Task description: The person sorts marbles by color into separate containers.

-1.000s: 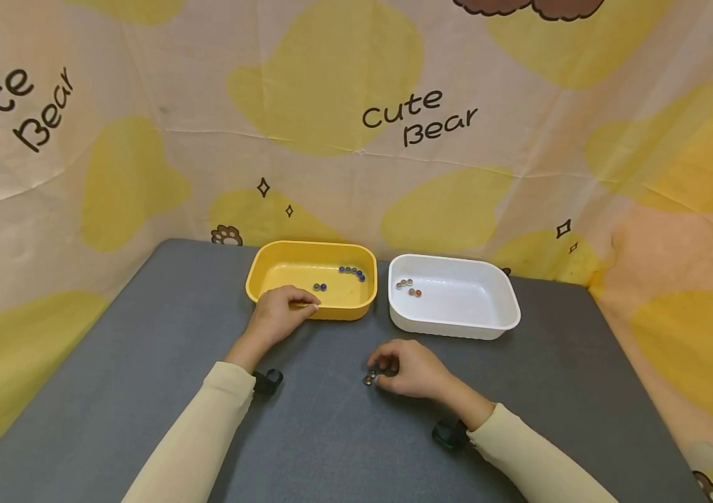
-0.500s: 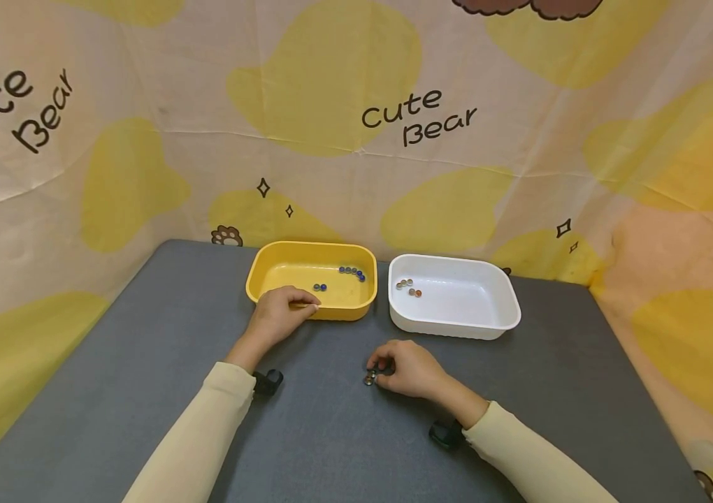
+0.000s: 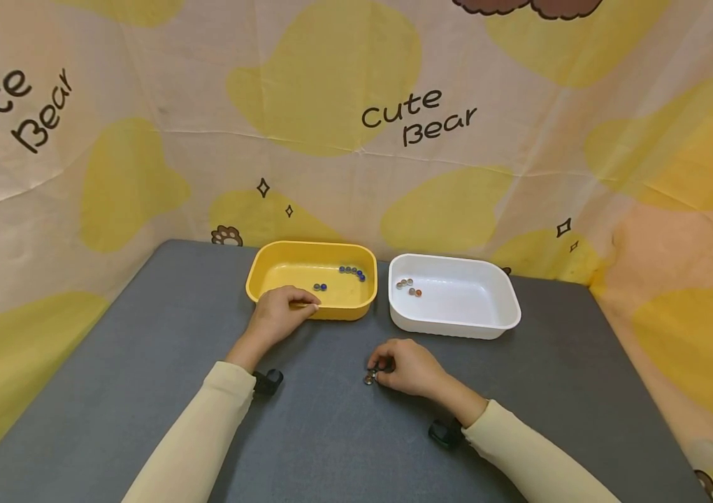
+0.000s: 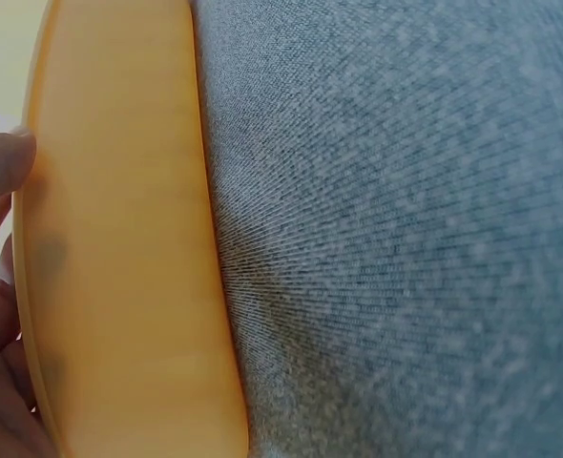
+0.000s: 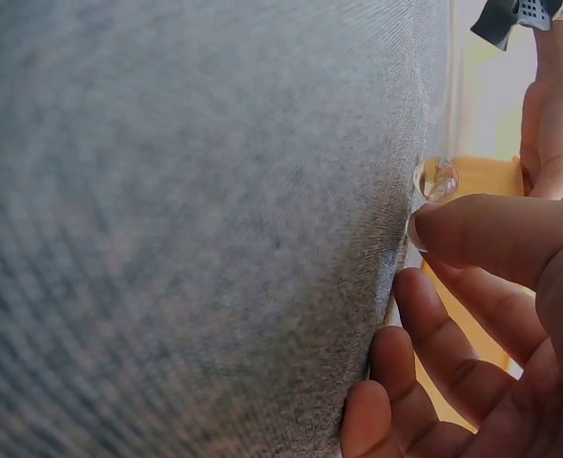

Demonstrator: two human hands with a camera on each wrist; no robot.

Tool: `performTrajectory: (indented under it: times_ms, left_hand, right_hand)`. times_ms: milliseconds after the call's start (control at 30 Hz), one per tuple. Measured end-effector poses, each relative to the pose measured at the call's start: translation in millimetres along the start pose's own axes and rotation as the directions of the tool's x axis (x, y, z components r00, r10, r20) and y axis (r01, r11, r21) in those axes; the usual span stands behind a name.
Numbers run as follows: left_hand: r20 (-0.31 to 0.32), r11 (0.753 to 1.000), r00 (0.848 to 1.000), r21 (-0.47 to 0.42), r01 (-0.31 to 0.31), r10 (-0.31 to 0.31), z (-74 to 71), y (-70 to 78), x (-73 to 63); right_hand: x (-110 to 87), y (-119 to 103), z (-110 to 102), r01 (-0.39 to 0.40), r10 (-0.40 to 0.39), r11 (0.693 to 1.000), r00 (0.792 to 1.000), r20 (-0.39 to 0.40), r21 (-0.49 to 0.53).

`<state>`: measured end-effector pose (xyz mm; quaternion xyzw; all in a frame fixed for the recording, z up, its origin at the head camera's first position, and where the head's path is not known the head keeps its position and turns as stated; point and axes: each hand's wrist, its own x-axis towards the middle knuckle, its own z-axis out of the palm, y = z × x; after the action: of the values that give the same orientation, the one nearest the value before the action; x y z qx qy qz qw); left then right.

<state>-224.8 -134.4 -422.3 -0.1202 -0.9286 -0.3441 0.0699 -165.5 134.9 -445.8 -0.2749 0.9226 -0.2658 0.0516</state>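
My left hand (image 3: 281,313) lies over the near rim of the yellow tub (image 3: 284,251). In the left wrist view its thumb (image 4: 5,162) laps over the rim, and fingers show dimly through the tub wall. On the grey table my right hand (image 3: 412,367) has its thumb and index finger around a small glass marble (image 3: 373,373), pinching it; the fingers partly hide it. A clear marble (image 5: 438,178) with a coloured core sits just beyond the thumb in the right wrist view. Several blue marbles (image 3: 348,270) lie in the yellow tub.
A white tub (image 3: 451,330) stands right of the yellow one, with several orange and pale marbles (image 3: 415,293) at its left end. A printed cloth (image 3: 325,84) hangs behind the grey table (image 3: 325,433). Both wrists carry black camera straps.
My right thumb and index finger have drawn slightly closer together around the marble, and the right forearm has shifted a little left. The left hand and both tubs stay put.
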Motion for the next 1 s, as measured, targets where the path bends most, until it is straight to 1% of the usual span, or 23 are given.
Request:
performTrajectory:
  times_ms: [200, 367, 467, 700, 867, 1000]
  left_hand:
    - [0.005, 1.000, 1.000, -0.003, 0.018, -0.018, 0.3, -1.0, -0.7]
    - [0.008, 1.000, 1.000, 0.000, 0.026, -0.026, 0.3, -1.5, -1.7]
    - [0.008, 1.000, 1.000, -0.004, 0.019, -0.019, 0.4, -1.1, -1.6]
    - [0.004, 1.000, 1.000, -0.014, 0.012, -0.012, -0.5, 0.8, -1.0]
    - [0.008, 1.000, 1.000, -0.012, 0.017, -0.017, -0.9, 1.4, -0.8]
    - [0.012, 1.000, 1.000, -0.011, 0.024, -0.024, -0.7, 1.8, -0.3]
  right_hand:
    - [0.1, -0.1, -2.0, -0.020, 0.020, 0.999, 1.000, 0.004, 0.025]
    - [-0.3, 1.9, -6.8, -0.032, 0.033, 0.999, 0.999, -0.020, 0.036]
    - [-0.4, 2.0, -13.1, -0.037, 0.038, 0.999, 0.999, -0.029, 0.040]
    - [1.0, -0.4, -35.4, -0.032, 0.037, 0.995, 0.998, -0.050, 0.100]
    - [1.6, 3.7, -56.3, -0.029, 0.044, 0.991, 0.993, -0.111, 0.130]
    - [3.5, 10.7, -72.9, -0.028, 0.051, 0.992, 0.981, -0.185, 0.126]
